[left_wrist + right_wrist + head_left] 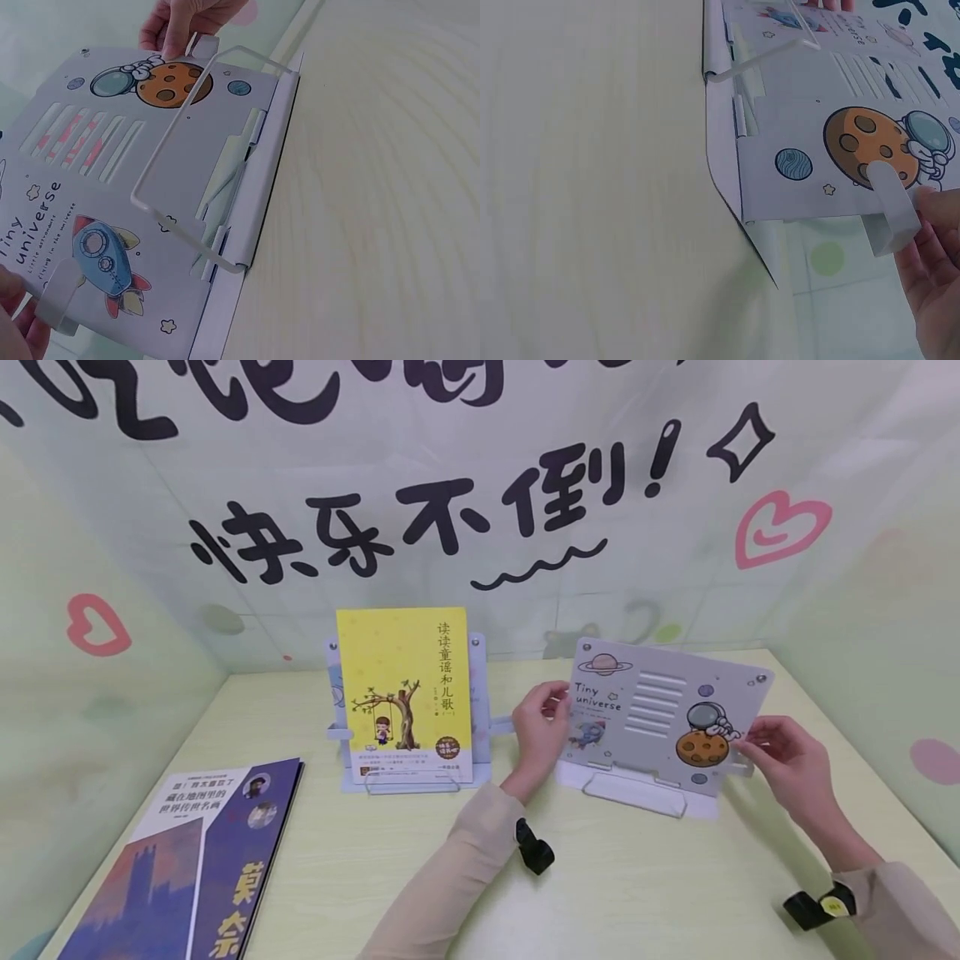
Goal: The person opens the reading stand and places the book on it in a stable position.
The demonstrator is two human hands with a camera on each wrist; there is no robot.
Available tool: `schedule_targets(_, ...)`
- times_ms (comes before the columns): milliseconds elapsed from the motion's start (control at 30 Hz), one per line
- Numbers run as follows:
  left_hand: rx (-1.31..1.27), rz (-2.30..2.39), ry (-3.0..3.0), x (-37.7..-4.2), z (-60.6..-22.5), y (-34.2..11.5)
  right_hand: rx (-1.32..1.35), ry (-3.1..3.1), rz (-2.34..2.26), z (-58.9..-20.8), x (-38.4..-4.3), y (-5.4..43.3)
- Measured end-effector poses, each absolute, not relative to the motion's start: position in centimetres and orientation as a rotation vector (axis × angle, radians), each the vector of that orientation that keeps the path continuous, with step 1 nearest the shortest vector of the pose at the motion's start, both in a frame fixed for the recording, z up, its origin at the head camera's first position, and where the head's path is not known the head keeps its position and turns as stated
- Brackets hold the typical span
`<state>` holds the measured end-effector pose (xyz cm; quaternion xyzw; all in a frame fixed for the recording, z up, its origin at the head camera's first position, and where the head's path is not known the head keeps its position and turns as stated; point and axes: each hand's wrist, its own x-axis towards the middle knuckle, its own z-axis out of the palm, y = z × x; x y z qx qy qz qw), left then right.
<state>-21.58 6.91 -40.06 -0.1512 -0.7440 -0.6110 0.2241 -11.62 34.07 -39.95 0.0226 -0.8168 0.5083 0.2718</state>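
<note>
A lilac metal book stand [652,693] with "Tiny universe", an astronaut and a rocket printed on it leans back on the table, turned at an angle. My left hand [542,727] grips its left edge by the side clip [60,296], fingers partly hidden. At the opposite edge, my right hand [795,764] pinches the plate near the other side clip [892,214]. A wire page holder [161,214] stands out from the stand's lower front. In the right wrist view, thumb and fingers [934,255] of the right hand meet the plate's edge behind that clip.
Left of it, a second book stand [480,693] bears an upright yellow book [405,668]. A large purple and white book [240,810] lies at the table's left. Behind the pale wooden table [622,877] hangs a printed cloth [450,577].
</note>
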Motion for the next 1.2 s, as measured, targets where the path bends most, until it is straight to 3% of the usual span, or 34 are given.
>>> schedule_targets(267,-0.484,-1.678,-2.09,-23.3,-39.8,7.4,0.043,-2.193,1.29,-40.4,-9.2,32.7)
schedule_targets(600,-0.44,-1.707,-2.167,-25.0,-39.3,8.4,0.437,-2.013,1.388,-41.0,-7.6,30.0)
schedule_targets(967,-0.493,-1.715,-2.246,-25.5,-38.6,9.1,0.429,-2.11,1.359,-40.7,-6.4,27.6)
schedule_targets(1200,-0.574,-1.758,-2.316,-26.0,-38.3,9.3,0.564,-2.044,1.317,-41.2,-6.3,26.4)
